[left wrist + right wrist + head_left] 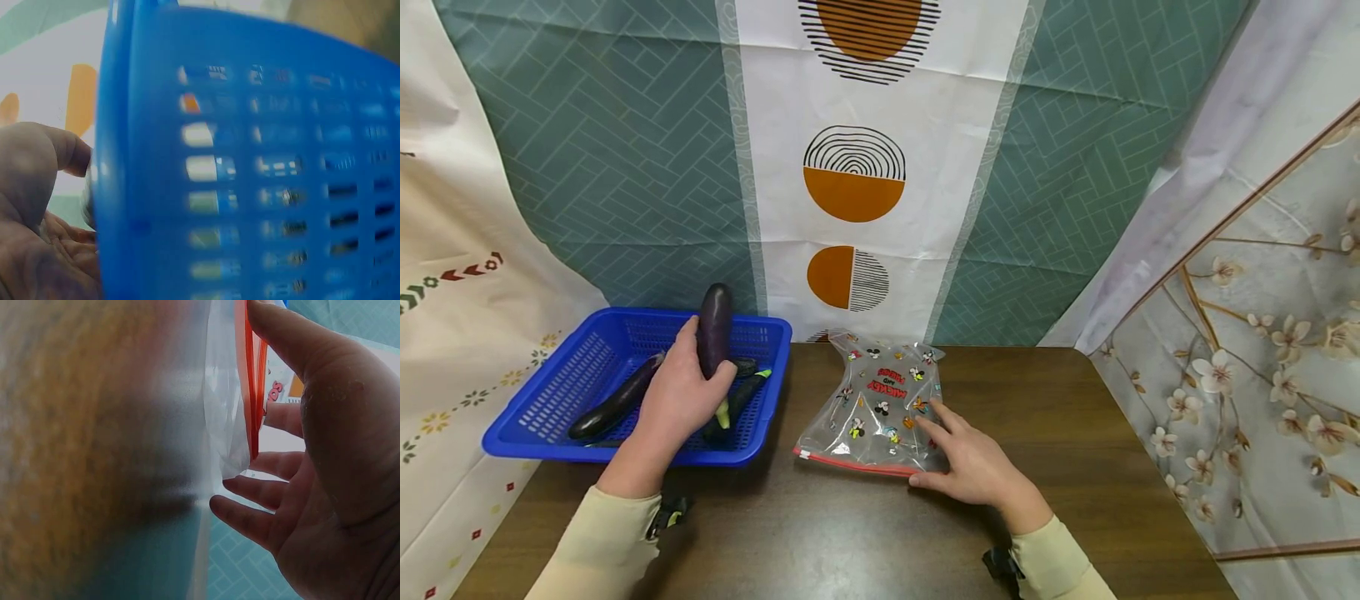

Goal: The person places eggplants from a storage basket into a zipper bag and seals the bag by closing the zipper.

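Observation:
In the head view my left hand (681, 383) grips a dark purple eggplant (715, 325) over the right part of a blue plastic basket (512, 417), its green stem end pointing down. Another eggplant (617, 404) lies along the basket's left side, and more dark vegetables sit partly hidden by the hand. The basket's slotted wall (250, 181) covers most of the left wrist view. My right hand (973, 462) rests with loosely spread fingers on the right edge of a clear zip bag (850, 392) printed with cartoon figures. Its thumb lies by the red zip strip (250, 381).
Both basket and bag stand on a brown wooden table (820, 533). A patterned cloth (662, 167) hangs right behind them. Flowered sheets (1262, 417) close in the right side, and a cream cloth (460, 333) the left.

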Tool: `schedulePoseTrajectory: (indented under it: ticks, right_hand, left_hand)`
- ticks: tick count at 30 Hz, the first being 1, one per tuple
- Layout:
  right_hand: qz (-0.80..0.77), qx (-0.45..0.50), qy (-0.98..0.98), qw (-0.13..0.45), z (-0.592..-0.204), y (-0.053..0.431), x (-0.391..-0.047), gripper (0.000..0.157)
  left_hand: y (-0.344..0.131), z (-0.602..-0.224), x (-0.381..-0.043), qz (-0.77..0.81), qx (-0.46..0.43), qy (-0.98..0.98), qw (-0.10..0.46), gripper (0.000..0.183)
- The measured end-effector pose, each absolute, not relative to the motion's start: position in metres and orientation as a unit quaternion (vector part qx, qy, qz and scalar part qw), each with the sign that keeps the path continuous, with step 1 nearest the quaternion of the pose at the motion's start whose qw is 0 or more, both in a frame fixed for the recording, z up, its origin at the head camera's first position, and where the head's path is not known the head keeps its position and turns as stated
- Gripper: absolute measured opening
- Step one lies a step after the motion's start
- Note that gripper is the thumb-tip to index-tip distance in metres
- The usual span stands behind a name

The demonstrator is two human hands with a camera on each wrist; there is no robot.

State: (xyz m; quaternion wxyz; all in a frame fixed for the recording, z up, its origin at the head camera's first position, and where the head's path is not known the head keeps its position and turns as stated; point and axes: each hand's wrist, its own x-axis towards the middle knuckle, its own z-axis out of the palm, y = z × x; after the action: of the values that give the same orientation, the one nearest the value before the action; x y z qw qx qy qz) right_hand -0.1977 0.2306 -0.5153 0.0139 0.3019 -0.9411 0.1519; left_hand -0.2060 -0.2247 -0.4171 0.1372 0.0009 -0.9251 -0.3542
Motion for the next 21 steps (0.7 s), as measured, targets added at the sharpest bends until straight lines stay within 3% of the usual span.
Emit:
schedulePoseTrajectory:
  ticks: [7,21]
  right_hand:
    - [0.149,0.301,-0.942,0.019,-0.515,0.230,-0.198,0.092]
    - [0.112,0.301,-0.943,0.086,-0.514,0.228,-0.199,0.082]
  left_hand:
    - [-0.202,-0.416,-0.195,-0.356,-0.020,-0.927,0.120,0.092]
    - [-0.163,-0.423,-0.176,-0.356,-0.056,-0.926,0.114,0.086]
